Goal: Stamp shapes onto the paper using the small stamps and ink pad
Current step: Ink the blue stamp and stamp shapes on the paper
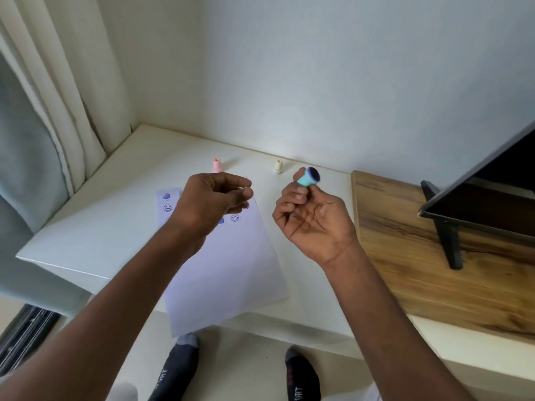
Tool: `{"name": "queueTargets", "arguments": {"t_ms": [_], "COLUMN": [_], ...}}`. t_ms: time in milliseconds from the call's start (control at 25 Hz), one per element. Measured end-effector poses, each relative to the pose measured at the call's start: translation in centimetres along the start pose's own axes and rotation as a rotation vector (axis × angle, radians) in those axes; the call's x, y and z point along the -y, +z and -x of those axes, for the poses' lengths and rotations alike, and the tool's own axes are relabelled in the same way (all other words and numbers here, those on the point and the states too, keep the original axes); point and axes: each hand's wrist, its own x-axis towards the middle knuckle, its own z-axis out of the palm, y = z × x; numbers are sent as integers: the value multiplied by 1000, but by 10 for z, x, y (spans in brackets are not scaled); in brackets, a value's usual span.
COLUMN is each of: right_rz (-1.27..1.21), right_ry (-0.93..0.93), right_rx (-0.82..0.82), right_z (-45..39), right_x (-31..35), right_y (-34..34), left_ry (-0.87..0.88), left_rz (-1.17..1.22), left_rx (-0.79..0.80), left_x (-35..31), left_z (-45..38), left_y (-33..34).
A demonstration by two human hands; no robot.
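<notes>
Hiding some stamped marks, left hand (214, 199) overlaps paper (225, 273).

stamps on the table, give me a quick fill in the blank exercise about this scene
1. The right hand holds a ____ stamp with its inked face up.
2. A pink stamp and a cream stamp stand on the white table near the ____.
3. The prints on the paper are ____ in colour.
4. The left hand hovers above the ____.

Missing words: teal; wall; blue; paper
</notes>
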Motion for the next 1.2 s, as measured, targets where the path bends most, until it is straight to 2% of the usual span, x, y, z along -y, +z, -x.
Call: {"name": "queueTargets", "arguments": {"t_ms": [80,120,160,280,360,480,600,880,1000,1200], "right_rz": [44,170,414,1397,1659,1795,1870,1956,1984,1820], "right_ry": [-7,-33,-102,-424,-510,-491,-506,-552,-528,-528], "right_rx": [7,-26,-101,-404,-529,-615,-654,-622,-660,-731], "right_z": [1,2,3,4,6,8,6,-11,-23,-29], "right_x": [5,9,17,41,53,57,54,31,22,19], "right_y": [4,5,2,-22,-43,-61,-61,-52,-54,-54], "left_ry": [-1,-5,-11,30,109,213,247,199,170,163], "left_rz": [-68,-127,-210,-517,-737,-1088,-1240,-1329,-1317,-1285], "left_rx": [24,31,36,81,162,255,318,262,266,276], "left_x": [3,6,9,18,27,44,49,52,54,57], "left_z": [0,-1,-1,2,5,13,21,17,15,16], "left_y": [4,6,8,18,27,44,62,78,79,77]}}
